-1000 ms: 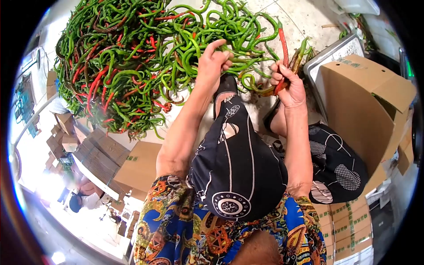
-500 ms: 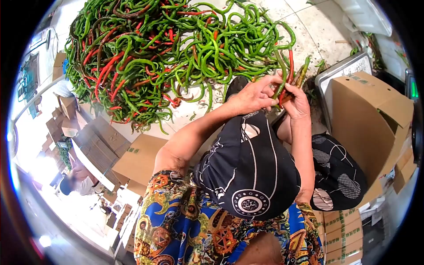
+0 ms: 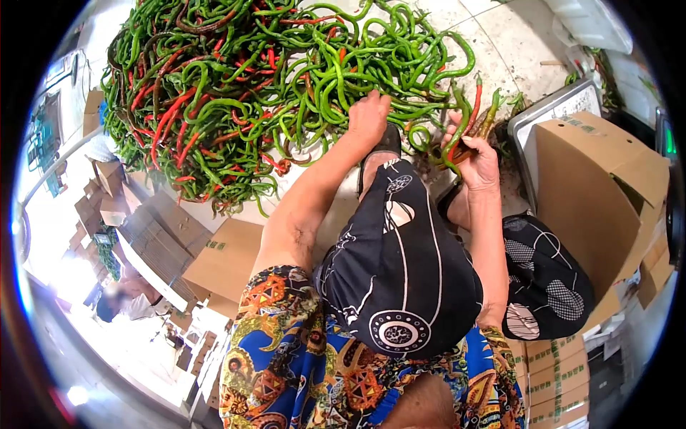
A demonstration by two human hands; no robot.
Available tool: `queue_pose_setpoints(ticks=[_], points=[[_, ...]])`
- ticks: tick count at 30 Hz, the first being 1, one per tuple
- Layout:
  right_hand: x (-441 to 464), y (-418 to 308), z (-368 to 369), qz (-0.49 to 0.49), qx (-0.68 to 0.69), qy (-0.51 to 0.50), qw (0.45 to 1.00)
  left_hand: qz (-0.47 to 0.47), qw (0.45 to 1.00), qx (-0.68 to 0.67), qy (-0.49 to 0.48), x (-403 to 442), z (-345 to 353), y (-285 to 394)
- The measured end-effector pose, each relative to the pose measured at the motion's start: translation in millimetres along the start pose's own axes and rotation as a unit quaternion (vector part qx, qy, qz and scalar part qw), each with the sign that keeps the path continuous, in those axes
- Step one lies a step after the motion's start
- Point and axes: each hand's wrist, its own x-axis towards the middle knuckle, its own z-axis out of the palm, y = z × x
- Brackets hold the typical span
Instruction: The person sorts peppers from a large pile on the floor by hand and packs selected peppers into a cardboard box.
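My right hand point(image 3: 477, 159) is closed around a small bunch of long chili peppers, with a green chili pepper point(image 3: 459, 129), a red chili pepper point(image 3: 477, 96) and a brownish one point(image 3: 489, 118) sticking up from it. At the near edge of the heap, my left hand point(image 3: 370, 116) touches the green chili peppers with curled fingers. Its fingertips are partly hidden, so I cannot make out what they grip. The big heap of green and red chili peppers point(image 3: 207, 107) spreads over the pale tiled floor, with mostly green ones toward the right.
An open cardboard box point(image 3: 582, 200) stands at the right beside a metal-rimmed tray or scale point(image 3: 525, 132). Flattened cardboard point(image 3: 161, 236) and another box point(image 3: 227, 261) lie at the left. Below are printed cartons point(image 3: 557, 379). Another person point(image 3: 128, 304) is far off at the left.
My left hand has left the bunch and moved left to the heap's edge. My right hand stays almost in place and still holds the chili peppers.
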Motion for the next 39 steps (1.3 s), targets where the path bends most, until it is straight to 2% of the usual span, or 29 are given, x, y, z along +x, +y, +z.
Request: queue_pose_setpoints(ticks=[4, 5, 7, 10, 11, 12, 15, 16, 18, 20, 22, 24, 27, 30, 32, 34, 35, 38, 39], points=[[1.6, 3.2, -8.8, 0.018, 0.016, 0.037, 0.999, 0.015, 0.997, -0.07, 0.013, -7.6, -3.7, -9.6], [3.1, 6.6, -12.0, 0.022, -0.09, 0.09, 0.992, 0.023, 0.996, -0.086, 0.016, -10.1, -8.3, -9.6], [4.0, 11.6, -17.6, 0.022, -0.087, 0.105, 0.99, 0.028, 0.995, -0.098, 0.007, -13.6, -18.5, -12.8], [1.8, 11.1, -11.3, 0.001, -0.047, 0.113, 0.992, -0.046, 0.979, -0.199, 0.028, -9.2, -25.9, -30.0], [-1.2, 9.6, -5.9, -0.007, -0.038, 0.124, 0.992, -0.103, 0.945, -0.31, 0.035, -5.2, -39.4, -29.5], [-2.5, 8.1, -4.7, -0.007, -0.044, 0.113, 0.993, -0.162, 0.878, -0.451, -0.005, -0.8, -47.9, -35.5], [1.2, 9.5, 0.0, -0.01, -0.083, 0.065, 0.994, -0.196, 0.794, -0.575, -0.017, 9.4, -96.2, -23.9], [2.2, 9.0, 5.2, -0.007, -0.105, 0.057, 0.993, -0.172, 0.743, -0.646, -0.014, 11.1, -111.3, -16.5], [-1.3, 6.2, 18.8, -0.003, -0.149, 0.047, 0.988, -0.164, 0.736, -0.655, 0.037, 10.4, -142.5, -1.4], [-1.7, 3.9, 22.8, -0.022, -0.191, 0.039, 0.98, -0.118, 0.733, -0.662, 0.103, 7.8, -159.6, 3.4], [0.5, 2.5, 24.2, -0.033, -0.222, 0.021, 0.974, -0.101, 0.632, -0.76, 0.112, 3.8, -175.4, 9.4], [-1.0, 1.9, 32.4, -0.039, -0.228, 0.029, 0.973, -0.107, 0.582, -0.796, 0.124, 2.1, -181.7, 13.2], [-8.8, -1.5, 57.9, -0.037, -0.227, 0.033, 0.973, -0.108, 0.452, -0.877, 0.119, 5.8, -187.2, 12.3], [-12.5, -4.5, 82.8, -0.056, -0.242, 0.005, 0.969, -0.125, 0.463, -0.875, 0.067, 11.0, -173.8, 17.2], [-17.3, -9.3, 89.5, -0.034, -0.256, -0.012, 0.966, -0.148, 0.433, -0.888, 0.042, 11.8, -165.7, 21.4], [-20.3, -12.0, 91.9, -0.004, -0.236, -0.057, 0.97, -0.178, 0.44, -0.879, 0.053, 14.0, -153.2, 24.1], [-23.6, -11.8, 96.9, 0.019, -0.209, -0.056, 0.976, -0.175, 0.438, -0.881, 0.05, 16.4, -149.1, 25.2], [-19.3, -0.3, 97.9, 0.014, -0.245, -0.049, 0.968, -0.174, 0.403, -0.897, 0.045, 19.3, -137.0, 36.3], [-17.5, 2.3, 97.4, 0.018, -0.29, -0.02, 0.957, -0.175, 0.399, -0.899, 0.035, 19.6, -133.9, 40.3]])
